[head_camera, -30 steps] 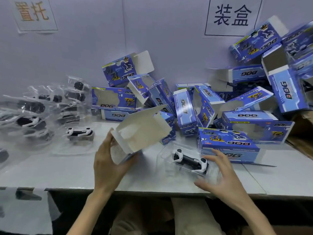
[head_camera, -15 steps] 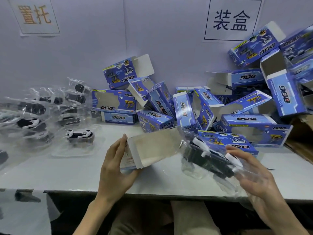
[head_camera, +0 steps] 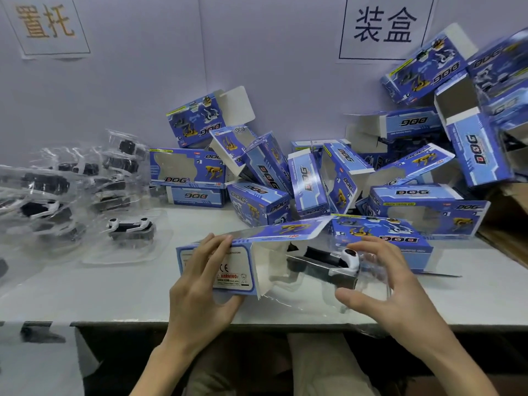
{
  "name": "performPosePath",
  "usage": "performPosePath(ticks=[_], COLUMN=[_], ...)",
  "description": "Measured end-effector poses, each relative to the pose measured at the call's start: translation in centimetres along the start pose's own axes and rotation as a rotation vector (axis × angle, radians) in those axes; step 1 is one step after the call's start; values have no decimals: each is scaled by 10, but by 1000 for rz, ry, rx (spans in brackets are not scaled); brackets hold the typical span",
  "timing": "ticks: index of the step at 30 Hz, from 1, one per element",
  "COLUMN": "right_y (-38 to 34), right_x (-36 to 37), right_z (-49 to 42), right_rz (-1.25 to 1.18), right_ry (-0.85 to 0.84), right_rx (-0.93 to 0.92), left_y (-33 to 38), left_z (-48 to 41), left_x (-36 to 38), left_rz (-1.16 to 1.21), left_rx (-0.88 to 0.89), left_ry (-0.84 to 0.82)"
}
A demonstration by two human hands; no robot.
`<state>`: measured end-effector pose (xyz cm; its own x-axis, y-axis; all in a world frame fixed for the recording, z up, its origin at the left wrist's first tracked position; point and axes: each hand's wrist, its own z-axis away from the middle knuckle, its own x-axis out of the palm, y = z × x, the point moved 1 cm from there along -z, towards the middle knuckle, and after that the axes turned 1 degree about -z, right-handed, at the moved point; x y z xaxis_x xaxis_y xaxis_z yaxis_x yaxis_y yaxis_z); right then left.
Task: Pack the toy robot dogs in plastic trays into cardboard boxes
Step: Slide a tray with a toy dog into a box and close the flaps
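Note:
My left hand (head_camera: 200, 290) grips a blue cardboard box (head_camera: 228, 270) near the table's front edge, its open end facing right with a flap raised. My right hand (head_camera: 383, 284) holds a clear plastic tray (head_camera: 368, 281) carrying a black and white toy robot dog (head_camera: 328, 260). The tray's left end sits partly inside the box mouth. Another dog in a tray (head_camera: 130, 227) lies on the table to the left.
A heap of blue empty boxes (head_camera: 314, 178) fills the back and right of the white table (head_camera: 85, 295). Several trayed dogs (head_camera: 57, 184) are stacked at the far left. Two paper signs hang on the wall behind.
The box has turned flat with its opening to the right. My right hand lifted the trayed dog off the table and slid its end into the box.

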<state>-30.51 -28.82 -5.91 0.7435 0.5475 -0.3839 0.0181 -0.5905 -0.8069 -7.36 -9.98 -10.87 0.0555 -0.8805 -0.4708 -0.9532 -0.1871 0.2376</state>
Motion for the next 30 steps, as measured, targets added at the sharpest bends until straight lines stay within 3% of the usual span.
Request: performPosePath(ticks=[5, 8, 11, 14, 17, 21, 26, 30], right_y=[6, 8, 7, 11, 20, 31, 36, 29], right_x=[12, 19, 13, 2, -1, 4, 13, 18], right_z=[-1, -1, 2, 7, 10, 14, 10, 3], right_rz=[-4, -248, -529, -510, -471, -434, -432, -411], right_ry=[-76, 15, 296, 560, 610, 581, 553, 488], right_rx=[97, 105, 1, -37, 20, 101, 149, 112], left_y=[6, 9, 11, 15, 22, 22, 3, -16], left_z=[0, 2, -4, -12, -23, -37, -22, -23], left_x=[1, 5, 2, -2, -4, -1, 23, 30], left_rz=[27, 77, 120, 231, 511, 673, 575, 550], left_rx=[89, 43, -79, -247, -490, -599, -653, -638], left_ry=[-93, -66, 31, 150, 235, 310, 41, -77])
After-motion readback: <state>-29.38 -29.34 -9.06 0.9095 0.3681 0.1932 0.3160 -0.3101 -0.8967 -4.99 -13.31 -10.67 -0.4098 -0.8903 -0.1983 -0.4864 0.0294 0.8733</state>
